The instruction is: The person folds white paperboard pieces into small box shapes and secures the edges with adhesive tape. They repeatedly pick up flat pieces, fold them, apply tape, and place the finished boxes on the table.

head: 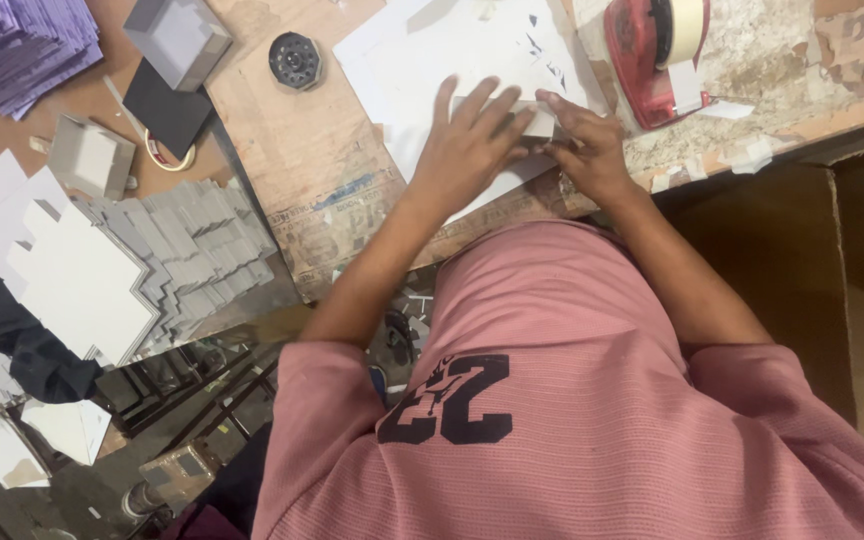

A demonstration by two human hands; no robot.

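We press a grey card piece (542, 120) flat on the white sheet (432, 50), left hand (472, 140) spread wide, right hand (587, 145) pinching its end; finished stacks (192, 250) sit left.

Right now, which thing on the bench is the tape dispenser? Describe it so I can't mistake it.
Start at the brown cardboard-covered bench and follow the white sheet under both hands toward its far right corner. Just right of that sheet, beyond the right hand, sits the tape dispenser. It is the only red thing there, carrying a pale roll of tape; the black round disc lies left of the sheet.
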